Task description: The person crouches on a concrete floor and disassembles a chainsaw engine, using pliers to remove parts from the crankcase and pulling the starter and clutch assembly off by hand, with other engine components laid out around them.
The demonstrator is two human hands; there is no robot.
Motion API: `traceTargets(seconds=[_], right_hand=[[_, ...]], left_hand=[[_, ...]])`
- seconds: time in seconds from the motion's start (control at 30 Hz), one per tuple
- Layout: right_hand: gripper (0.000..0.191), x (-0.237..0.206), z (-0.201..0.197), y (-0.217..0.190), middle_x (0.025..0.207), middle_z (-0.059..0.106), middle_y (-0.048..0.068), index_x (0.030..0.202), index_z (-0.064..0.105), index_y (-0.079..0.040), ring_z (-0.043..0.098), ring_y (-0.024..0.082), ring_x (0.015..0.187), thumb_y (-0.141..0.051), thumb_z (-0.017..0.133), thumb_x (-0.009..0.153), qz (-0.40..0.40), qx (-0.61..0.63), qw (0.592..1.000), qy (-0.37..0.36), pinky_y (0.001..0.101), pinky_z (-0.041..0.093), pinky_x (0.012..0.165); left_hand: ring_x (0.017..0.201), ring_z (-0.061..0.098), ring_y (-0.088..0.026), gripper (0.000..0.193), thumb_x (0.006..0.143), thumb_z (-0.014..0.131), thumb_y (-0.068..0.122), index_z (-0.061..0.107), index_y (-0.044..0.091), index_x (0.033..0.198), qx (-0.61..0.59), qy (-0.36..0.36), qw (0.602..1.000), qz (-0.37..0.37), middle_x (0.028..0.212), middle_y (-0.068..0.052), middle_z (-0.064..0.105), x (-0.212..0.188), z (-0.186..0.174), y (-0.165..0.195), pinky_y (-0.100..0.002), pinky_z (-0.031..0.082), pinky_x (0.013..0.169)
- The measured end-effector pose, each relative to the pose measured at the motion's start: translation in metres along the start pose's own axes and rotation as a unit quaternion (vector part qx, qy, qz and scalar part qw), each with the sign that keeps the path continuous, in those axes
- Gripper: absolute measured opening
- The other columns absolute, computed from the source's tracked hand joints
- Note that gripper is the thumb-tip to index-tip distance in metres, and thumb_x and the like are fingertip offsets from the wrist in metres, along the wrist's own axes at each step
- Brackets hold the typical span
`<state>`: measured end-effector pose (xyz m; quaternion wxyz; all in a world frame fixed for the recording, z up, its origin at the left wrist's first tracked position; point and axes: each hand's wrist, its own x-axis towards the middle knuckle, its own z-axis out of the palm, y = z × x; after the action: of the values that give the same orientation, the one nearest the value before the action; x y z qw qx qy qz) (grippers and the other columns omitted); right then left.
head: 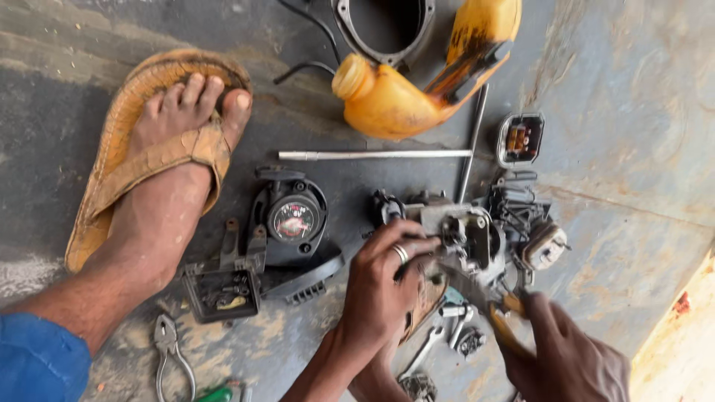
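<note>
Grey metal small-engine block [477,238] on floor, stripped | left hand [380,290] gripping its near edge | right hand [566,357] clenching orange-handled tool [499,316] against it | yellow plastic fuel tank [424,82] detached beyond; black recoil starter [290,219] removed leftward | reassembly pending.

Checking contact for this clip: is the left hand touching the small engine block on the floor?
Touching. The head view shows the left hand with its fingers laid against the engine block, no gap between them.
</note>
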<state>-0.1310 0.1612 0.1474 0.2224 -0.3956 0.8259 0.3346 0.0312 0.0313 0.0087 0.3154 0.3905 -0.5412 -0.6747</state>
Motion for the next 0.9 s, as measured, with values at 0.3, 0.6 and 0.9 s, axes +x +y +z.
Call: traceTargets(seconds=[0.3,0.6,0.9], right_hand=[[0.047,0.007,-0.012,0.005,0.079,0.073,0.002,0.109,0.063,-0.016,0.072,0.018,0.064,-0.036,0.088,0.075,0.018,0.053,0.998,0.042,0.0348,0.057,0.058],[0.035,-0.007,0.015,0.118,0.067,0.063,0.009,0.093,0.063,-0.007,0.064,0.017,0.055,-0.027,0.084,0.073,0.1,0.165,0.953,0.232,0.0299,0.049,0.056],[0.038,-0.023,0.121,0.241,0.077,0.067,0.005,0.096,0.059,-0.005,0.067,0.013,0.065,-0.024,0.083,0.074,0.248,0.4,0.87,0.148,0.0274,0.055,0.065]], left_hand=[[0.096,0.072,-0.027,0.025,0.079,0.074,-0.009,0.076,-0.001,0.103,0.014,-0.011,1.0,-0.001,0.106,-0.01,0.069,0.004,0.012,-0.002,-0.036,0.058,0.084],[0.096,0.067,-0.029,0.022,0.084,0.078,0.005,0.075,0.0,0.104,0.069,-0.055,0.996,0.029,0.102,-0.011,0.067,0.038,0.045,0.026,-0.04,0.054,0.085],[0.098,0.064,-0.032,0.019,0.084,0.076,0.004,0.072,-0.001,0.102,0.137,-0.085,0.985,0.066,0.101,-0.013,0.067,0.037,0.151,0.08,-0.043,0.053,0.086]])
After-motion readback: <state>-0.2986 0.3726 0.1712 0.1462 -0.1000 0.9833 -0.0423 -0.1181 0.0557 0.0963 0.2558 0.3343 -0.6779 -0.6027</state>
